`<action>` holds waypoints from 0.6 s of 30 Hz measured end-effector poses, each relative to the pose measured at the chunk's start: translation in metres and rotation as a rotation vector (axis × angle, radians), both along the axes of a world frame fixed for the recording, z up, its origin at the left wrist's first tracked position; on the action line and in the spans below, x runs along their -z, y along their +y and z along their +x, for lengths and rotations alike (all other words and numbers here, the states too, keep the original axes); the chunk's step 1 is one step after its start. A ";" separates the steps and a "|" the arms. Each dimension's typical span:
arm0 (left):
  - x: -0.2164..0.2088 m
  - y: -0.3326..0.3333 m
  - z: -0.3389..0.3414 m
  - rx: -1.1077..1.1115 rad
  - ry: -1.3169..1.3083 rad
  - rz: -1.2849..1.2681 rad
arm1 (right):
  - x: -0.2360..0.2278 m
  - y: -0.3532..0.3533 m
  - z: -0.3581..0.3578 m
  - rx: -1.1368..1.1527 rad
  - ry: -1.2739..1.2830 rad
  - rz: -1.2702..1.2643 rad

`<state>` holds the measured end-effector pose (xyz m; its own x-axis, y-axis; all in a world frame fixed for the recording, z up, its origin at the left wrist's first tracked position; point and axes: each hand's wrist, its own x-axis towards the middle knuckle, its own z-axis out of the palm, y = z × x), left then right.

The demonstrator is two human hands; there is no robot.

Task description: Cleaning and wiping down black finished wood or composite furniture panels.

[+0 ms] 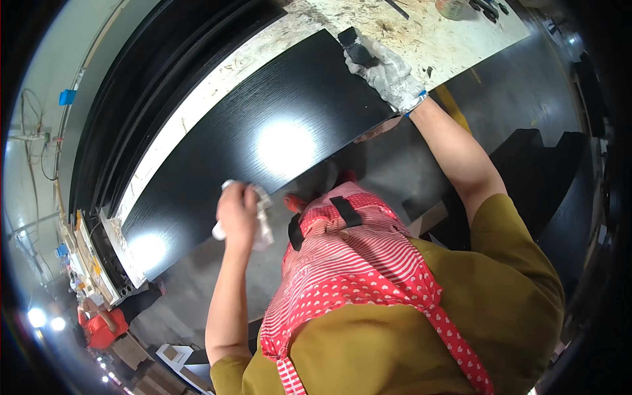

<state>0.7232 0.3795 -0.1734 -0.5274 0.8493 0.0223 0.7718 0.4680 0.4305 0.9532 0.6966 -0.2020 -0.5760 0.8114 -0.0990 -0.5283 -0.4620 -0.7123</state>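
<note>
A long black panel (263, 112) with a fine wood-grain surface lies across the work table, with bright glare on it. My left hand (237, 214) is bare and closed on a white cloth (264, 220) at the panel's near edge. At the panel's right end is my right hand (388, 74), in a worn whitish glove. Its fingers are wrapped around a small black block (355, 46), held by the panel's far right corner. The exact kind of block does not show.
The pale table top (309, 23) is strewn with shavings. Several black panels (125, 99) stand along its far left side. A jar (456, 8) and dark tools (486, 9) sit at the far right. More dark panels (526, 171) lie to my right. Another person (102, 326) is at the lower left.
</note>
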 end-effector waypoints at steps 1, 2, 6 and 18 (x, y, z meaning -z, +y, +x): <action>0.002 0.028 0.023 0.107 -0.007 -0.002 | 0.001 0.007 0.005 -0.040 -0.144 0.106; 0.001 0.052 0.044 0.211 -0.010 -0.003 | -0.006 0.007 0.007 -0.036 -0.146 0.107; -0.003 0.132 0.126 0.481 -0.178 0.111 | -0.022 0.001 0.005 -0.056 -0.325 0.268; -0.038 0.089 0.007 0.080 -0.402 0.109 | -0.026 0.004 0.013 -0.110 -0.349 0.244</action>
<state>0.7302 0.4682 -0.1352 -0.4450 0.8920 -0.0796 0.5647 0.3485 0.7481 0.9657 0.7008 -0.1761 -0.6266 0.7706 -0.1160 -0.1933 -0.2979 -0.9348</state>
